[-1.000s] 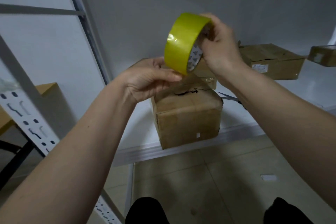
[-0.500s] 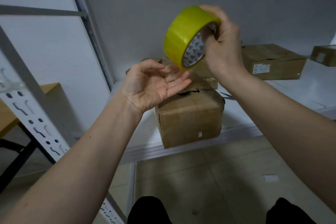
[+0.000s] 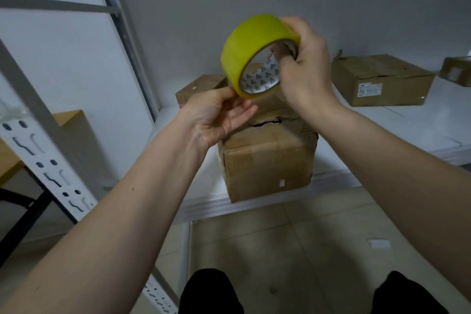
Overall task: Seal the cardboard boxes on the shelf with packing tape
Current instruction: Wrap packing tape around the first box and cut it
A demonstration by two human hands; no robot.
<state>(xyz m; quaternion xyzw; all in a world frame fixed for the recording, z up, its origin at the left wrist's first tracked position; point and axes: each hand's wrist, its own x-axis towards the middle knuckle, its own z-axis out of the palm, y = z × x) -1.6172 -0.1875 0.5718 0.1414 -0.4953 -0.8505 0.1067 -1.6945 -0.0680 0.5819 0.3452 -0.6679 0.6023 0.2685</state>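
Yellow tape roll (image 3: 251,44) held tilted above brown cardboard box (image 3: 269,160) at shelf (image 3: 397,125) edge, top flaps apparently unsealed

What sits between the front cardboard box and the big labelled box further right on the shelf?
In the head view, the right forearm crosses in front; behind it only bare white shelf shows between the front box and the labelled box.

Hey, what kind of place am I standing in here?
Probably a storeroom or stockroom: slotted metal shelving against a bare wall, several cardboard boxes on a white shelf, and a roll of yellow packing tape in hand.
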